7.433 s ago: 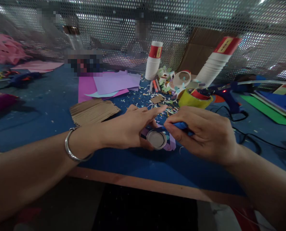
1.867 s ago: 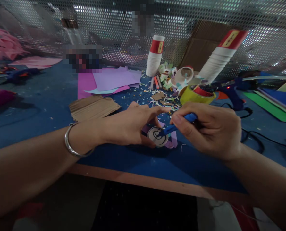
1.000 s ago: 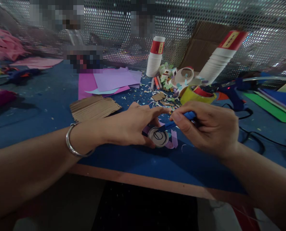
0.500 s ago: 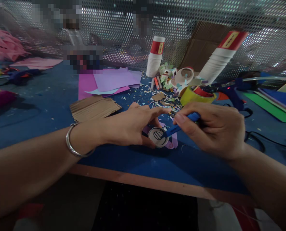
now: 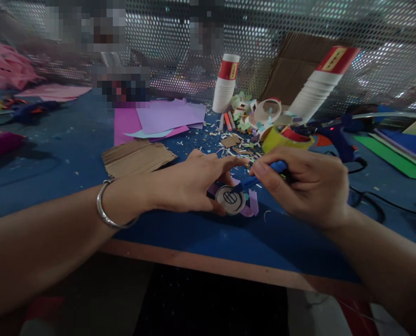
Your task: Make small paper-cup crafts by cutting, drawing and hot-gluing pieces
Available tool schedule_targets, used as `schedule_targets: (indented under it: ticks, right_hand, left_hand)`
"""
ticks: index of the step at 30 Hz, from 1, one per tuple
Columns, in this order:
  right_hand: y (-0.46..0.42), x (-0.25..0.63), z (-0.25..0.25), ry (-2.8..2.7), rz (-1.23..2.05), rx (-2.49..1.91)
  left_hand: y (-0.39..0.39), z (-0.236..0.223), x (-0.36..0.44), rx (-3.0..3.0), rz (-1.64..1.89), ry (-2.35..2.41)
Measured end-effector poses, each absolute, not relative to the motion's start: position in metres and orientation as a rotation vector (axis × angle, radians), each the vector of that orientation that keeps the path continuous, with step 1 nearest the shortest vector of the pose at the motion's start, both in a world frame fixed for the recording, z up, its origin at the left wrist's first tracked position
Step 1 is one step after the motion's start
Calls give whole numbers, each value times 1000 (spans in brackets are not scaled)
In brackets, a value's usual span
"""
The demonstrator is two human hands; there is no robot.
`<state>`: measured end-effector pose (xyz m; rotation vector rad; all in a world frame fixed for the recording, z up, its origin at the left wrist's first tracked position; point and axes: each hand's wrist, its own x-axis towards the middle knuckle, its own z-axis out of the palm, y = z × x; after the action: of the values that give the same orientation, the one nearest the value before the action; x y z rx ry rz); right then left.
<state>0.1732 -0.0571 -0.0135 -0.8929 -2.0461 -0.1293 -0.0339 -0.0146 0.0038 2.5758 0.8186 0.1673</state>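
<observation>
A small round cardboard disc (image 5: 230, 199) with a drawn circle and lines on it lies on the blue table (image 5: 201, 238) over purple paper strips (image 5: 253, 203). My left hand (image 5: 190, 182) holds the disc down, thumb and fingers around its left edge, index finger stretched out. My right hand (image 5: 304, 184) is closed on a blue pen (image 5: 260, 173), and the pen's tip rests on the disc.
A yellow tape roll (image 5: 283, 138) sits just behind my right hand. Two stacks of paper cups (image 5: 224, 84) (image 5: 316, 86), a blue glue gun (image 5: 337, 135) with its cable, paper scraps, a corrugated cardboard piece (image 5: 136, 156) and purple sheets (image 5: 162, 116) lie farther back.
More pen lines have appeared on the disc: first a blank face, then a circle, now lines across it. My right hand shifted slightly with the pen; my left hand stayed put.
</observation>
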Motion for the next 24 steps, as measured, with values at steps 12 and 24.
schedule_targets:
  ticks: [12, 24]
  right_hand:
    - [-58, 173, -10, -2065, -102, -874]
    - [-61, 170, -12, -2014, -96, -871]
  left_hand:
    - [-15, 5, -36, 2567, 167, 799]
    - [-15, 4, -37, 2580, 185, 786]
